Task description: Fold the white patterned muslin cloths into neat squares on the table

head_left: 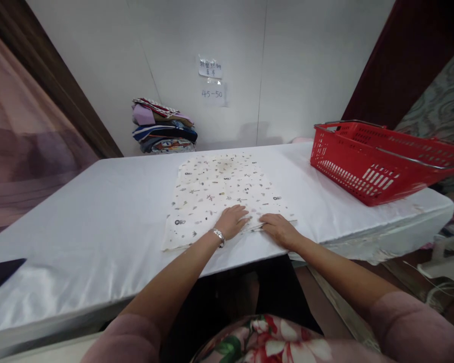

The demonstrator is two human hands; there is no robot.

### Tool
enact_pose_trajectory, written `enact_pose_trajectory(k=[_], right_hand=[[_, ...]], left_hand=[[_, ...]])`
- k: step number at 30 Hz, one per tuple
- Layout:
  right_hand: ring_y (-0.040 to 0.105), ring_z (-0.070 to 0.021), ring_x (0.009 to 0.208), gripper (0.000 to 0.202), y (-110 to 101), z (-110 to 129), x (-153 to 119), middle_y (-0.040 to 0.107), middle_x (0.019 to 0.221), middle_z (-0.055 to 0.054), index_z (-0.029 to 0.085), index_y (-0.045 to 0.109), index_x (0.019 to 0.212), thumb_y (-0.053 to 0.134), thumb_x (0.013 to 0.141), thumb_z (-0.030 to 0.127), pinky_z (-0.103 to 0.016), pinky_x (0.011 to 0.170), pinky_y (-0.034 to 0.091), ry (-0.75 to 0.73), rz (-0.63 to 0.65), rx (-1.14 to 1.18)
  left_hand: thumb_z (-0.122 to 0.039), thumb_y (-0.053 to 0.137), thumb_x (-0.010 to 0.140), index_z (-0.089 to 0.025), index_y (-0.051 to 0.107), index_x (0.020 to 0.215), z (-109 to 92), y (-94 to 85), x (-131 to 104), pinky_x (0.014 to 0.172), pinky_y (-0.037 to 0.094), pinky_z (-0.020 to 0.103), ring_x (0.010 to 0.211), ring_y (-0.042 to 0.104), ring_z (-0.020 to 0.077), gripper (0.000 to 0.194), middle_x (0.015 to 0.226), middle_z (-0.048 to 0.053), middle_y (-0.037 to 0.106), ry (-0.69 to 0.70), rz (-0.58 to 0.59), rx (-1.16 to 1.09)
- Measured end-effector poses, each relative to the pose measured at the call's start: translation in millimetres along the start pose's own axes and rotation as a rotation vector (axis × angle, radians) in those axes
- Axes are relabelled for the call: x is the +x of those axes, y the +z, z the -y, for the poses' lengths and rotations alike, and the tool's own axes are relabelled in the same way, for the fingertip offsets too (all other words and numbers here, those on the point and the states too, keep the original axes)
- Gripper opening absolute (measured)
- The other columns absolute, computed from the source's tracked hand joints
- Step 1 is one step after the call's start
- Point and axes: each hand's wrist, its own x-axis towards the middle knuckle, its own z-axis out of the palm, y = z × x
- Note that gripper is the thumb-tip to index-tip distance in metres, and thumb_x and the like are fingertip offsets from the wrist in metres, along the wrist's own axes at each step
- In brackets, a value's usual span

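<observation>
Starting at the far left, I see a dark flat object (2, 275), perhaps a phone, lying at the near edge of the white-covered table (98, 212); I can't make it out further. Behind, against the wall, a stack of folded fabrics (163, 126) sits at the table's far edge: several pieces in mixed prints, neatly piled. That looks to me like finished work.

In the middle lies the piece in hand: a cream printed cloth (223, 194) with small dark motifs, spread flat and roughly rectangular, its near edge close to the table's front. My left hand (232, 221), a bracelet at the wrist, rests palm down on the cloth's near edge with the fingers spread and flat, gripping nothing. My right hand (278, 228) lies just beside it, also palm down; its fingertips seem to press or pinch the cloth's near edge, though I can't tell whether any fabric is actually caught between them. The two hands sit near each other but do not touch.

I judge this cloth to be at an early stage: laid out and smoothed, with no clear fold showing yet, though whether it is already doubled I can't tell.

To the right, a red plastic basket (374, 161) with metal handles stands tilted at the table's corner; I can't see anything inside it. Paper notes (211, 80) hang on the wall behind.
</observation>
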Motion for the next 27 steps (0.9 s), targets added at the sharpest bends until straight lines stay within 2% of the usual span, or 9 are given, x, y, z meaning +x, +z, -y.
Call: enact_pose_trajectory(k=[2, 4, 7, 10, 13, 17, 22, 27], right_hand=[[0.047, -0.0201, 0.109, 0.024, 0, 0, 0, 0.058, 0.114, -0.007, 0.016, 0.064, 0.088, 0.040, 0.090, 0.019, -0.035, 0.087, 0.039, 0.000, 0.004, -0.001], [0.046, -0.0199, 0.109, 0.025, 1, 1, 1, 0.058, 0.114, -0.007, 0.016, 0.064, 0.088, 0.040, 0.090, 0.018, -0.035, 0.087, 0.039, 0.001, 0.003, 0.002], [0.046, -0.0198, 0.110, 0.024, 3, 1, 4, 0.058, 0.115, -0.008, 0.016, 0.065, 0.088, 0.041, 0.090, 0.017, -0.035, 0.087, 0.038, 0.002, -0.004, 0.011], [0.046, -0.0201, 0.109, 0.023, 5, 0, 6, 0.058, 0.114, -0.008, 0.017, 0.065, 0.088, 0.042, 0.088, 0.016, -0.036, 0.087, 0.039, -0.020, -0.018, 0.029], [0.050, -0.0196, 0.104, 0.020, 6, -1, 5, 0.060, 0.110, -0.009, 0.017, 0.065, 0.088, 0.044, 0.087, 0.016, -0.036, 0.085, 0.041, -0.028, -0.053, 0.074], [0.054, -0.0188, 0.098, 0.018, 8, -3, 2, 0.062, 0.106, -0.008, 0.018, 0.065, 0.086, 0.046, 0.086, 0.018, -0.035, 0.083, 0.042, 0.004, -0.066, 0.110], [0.054, -0.0190, 0.096, 0.021, 10, -3, 2, 0.062, 0.106, -0.008, 0.019, 0.065, 0.086, 0.044, 0.087, 0.019, -0.035, 0.082, 0.042, 0.004, -0.028, 0.062], [0.055, -0.0191, 0.094, 0.022, 10, -1, 3, 0.063, 0.101, -0.009, 0.017, 0.063, 0.095, 0.042, 0.087, 0.017, -0.034, 0.080, 0.041, 0.016, 0.034, 0.014]], left_hand=[[-0.031, 0.043, 0.088, -0.020, 0.060, 0.107, -1, -3.4, -14, 0.096, 0.037, 0.037, 0.111, 0.049, 0.0193, 0.028, 0.118, 0.006, 0.058, 0.049, -0.089, -0.022], [-0.032, 0.049, 0.085, -0.020, 0.062, 0.100, -1, -5.7, -31, 0.090, 0.041, 0.035, 0.101, 0.053, 0.0185, 0.023, 0.107, 0.006, 0.062, 0.073, -0.139, -0.022], [-0.033, 0.056, 0.081, -0.020, 0.062, 0.097, 1, -7.2, -53, 0.084, 0.041, 0.035, 0.096, 0.052, 0.0193, 0.022, 0.102, 0.006, 0.061, 0.085, -0.136, 0.029], [-0.029, 0.054, 0.081, -0.020, 0.061, 0.097, 3, -6.4, -66, 0.081, 0.041, 0.034, 0.094, 0.050, 0.0193, 0.019, 0.101, 0.005, 0.060, 0.072, -0.105, 0.092], [-0.018, 0.050, 0.081, -0.020, 0.059, 0.101, 4, -4.3, -70, 0.081, 0.041, 0.034, 0.095, 0.050, 0.0192, 0.022, 0.102, 0.005, 0.059, 0.059, -0.091, 0.134], [-0.002, 0.045, 0.075, -0.021, 0.056, 0.109, 3, -2.2, -68, 0.082, 0.039, 0.034, 0.099, 0.048, 0.0193, 0.041, 0.107, 0.006, 0.058, 0.033, -0.075, 0.177], [0.001, 0.041, 0.075, -0.021, 0.055, 0.107, -3, -4.5, -63, 0.077, 0.039, 0.034, 0.096, 0.048, 0.0202, 0.042, 0.105, 0.007, 0.056, -0.018, -0.029, 0.248], [0.001, 0.038, 0.076, -0.019, 0.056, 0.102, -8, -7.0, -62, 0.072, 0.039, 0.033, 0.091, 0.048, 0.0212, 0.037, 0.100, 0.008, 0.056, -0.041, 0.016, 0.328]])
